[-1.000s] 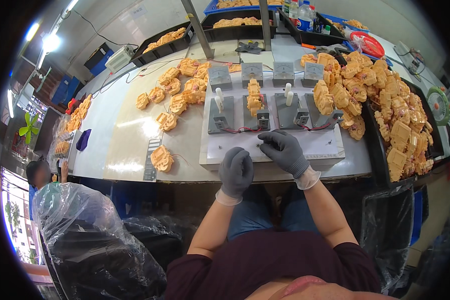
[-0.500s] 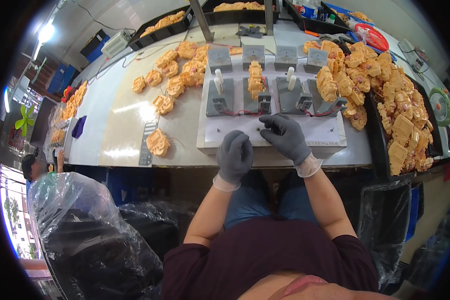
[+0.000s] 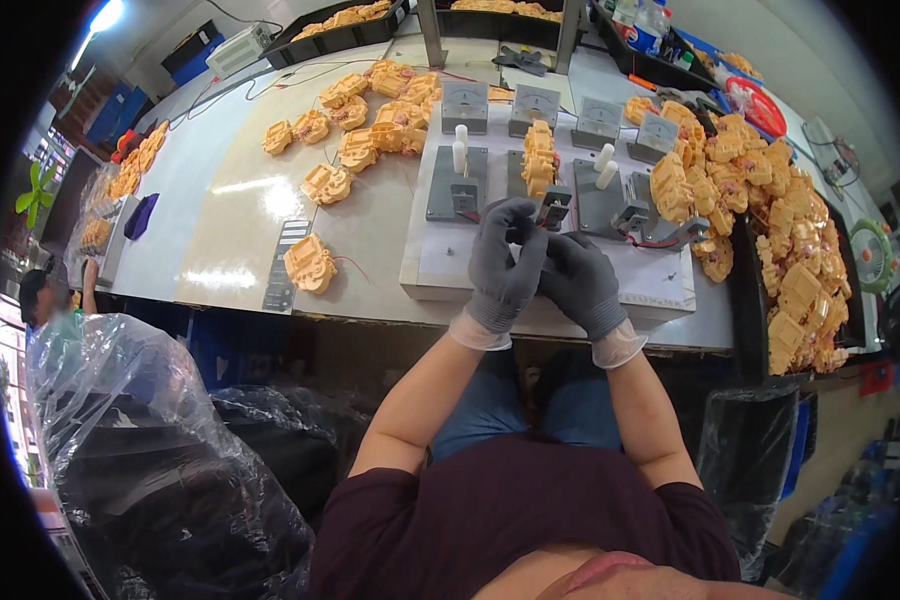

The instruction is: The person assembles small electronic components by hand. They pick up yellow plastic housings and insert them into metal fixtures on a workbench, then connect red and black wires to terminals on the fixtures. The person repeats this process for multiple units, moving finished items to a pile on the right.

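Both my hands wear grey gloves over pale cuffs. My left hand (image 3: 505, 262) has its fingertips bent together just in front of the second fixture's small dark terminal block (image 3: 555, 205). My right hand (image 3: 580, 285) is closed right beside it, the two hands touching. Whatever lies between the fingertips is too small or hidden to make out. A yellow-orange plastic housing (image 3: 539, 160) stands upright on that fixture. Another housing (image 3: 672, 187) sits on the fixture at the right end. Gauge meters (image 3: 535, 108) stand behind the fixtures, all on a white board (image 3: 440, 268).
Loose housings (image 3: 358, 150) with thin wires lie left of the board, one housing (image 3: 310, 264) nearer the table edge. On the right, a black tray (image 3: 755, 290) is heaped with more. White upright handles (image 3: 460, 150) rise from fixtures. Another person (image 3: 40, 297) sits far left.
My left hand has moved up and right to the terminal block, and my right hand has come against it. The whole view has shifted and tilted slightly.
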`<state>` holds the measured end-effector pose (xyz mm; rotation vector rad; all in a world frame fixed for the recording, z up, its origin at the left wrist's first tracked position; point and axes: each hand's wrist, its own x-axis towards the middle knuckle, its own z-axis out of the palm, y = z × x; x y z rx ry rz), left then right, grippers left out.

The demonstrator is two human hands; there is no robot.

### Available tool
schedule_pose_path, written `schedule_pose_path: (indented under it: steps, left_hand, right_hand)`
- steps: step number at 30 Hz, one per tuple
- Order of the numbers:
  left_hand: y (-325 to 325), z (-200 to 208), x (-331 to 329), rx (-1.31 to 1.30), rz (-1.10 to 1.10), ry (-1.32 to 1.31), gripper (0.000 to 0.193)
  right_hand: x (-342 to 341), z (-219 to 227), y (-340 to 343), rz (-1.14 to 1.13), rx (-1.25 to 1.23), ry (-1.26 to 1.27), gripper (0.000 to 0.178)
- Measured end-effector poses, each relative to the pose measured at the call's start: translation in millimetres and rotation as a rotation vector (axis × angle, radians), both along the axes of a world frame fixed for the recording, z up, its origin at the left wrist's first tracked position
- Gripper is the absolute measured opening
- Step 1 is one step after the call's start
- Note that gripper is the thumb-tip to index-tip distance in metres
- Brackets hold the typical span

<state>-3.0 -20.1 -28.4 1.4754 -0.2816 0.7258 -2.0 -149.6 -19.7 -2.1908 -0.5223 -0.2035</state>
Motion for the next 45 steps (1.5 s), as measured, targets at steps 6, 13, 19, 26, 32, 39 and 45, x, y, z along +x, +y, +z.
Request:
schedule_pose_path:
  steps: [6, 13, 19, 26, 32, 39, 45]
  left_hand:
    - [2.3, -3.5, 1.4, -0.060, -0.080, 0.005, 0.015]
    - [10.6, 4.6, -6.6, 0.186, -0.230, 0.003, 0.013]
    - [16.9, 14.0, -8.4, 0.184, -0.162, 0.041, 0.032]
    - [18.8, 13.4, 3.9, 0.182, -0.333, 0.147, 0.050]
    - [16.3, 12.0, 6.4, -0.075, -0.561, 0.354, 0.042]
    - [15.6, 6.8, 6.4, -0.271, -0.708, 0.383, 0.051]
    - [16.0, 10.1, 3.2, -0.204, -0.519, 0.398, 0.050]
  right_hand:
    - [-0.3, -1.4, 1.3, -0.014, -0.021, 0.024, 0.039]
    - [5.7, -11.3, -0.7, 0.027, -0.119, -0.223, 0.033]
    - [6.8, -11.1, 5.6, -0.036, -0.129, -0.143, 0.031]
    - [14.9, 4.6, 3.2, -0.038, -0.122, -0.003, 0.026]
    - [33.1, 72.9, -11.6, -0.165, 0.174, -0.008, 0.021]
    - [88.5, 94.3, 26.7, -0.043, -0.409, 0.232, 0.068]
    - [92.8, 137.5, -30.1, -0.296, -0.015, -0.394, 0.066]
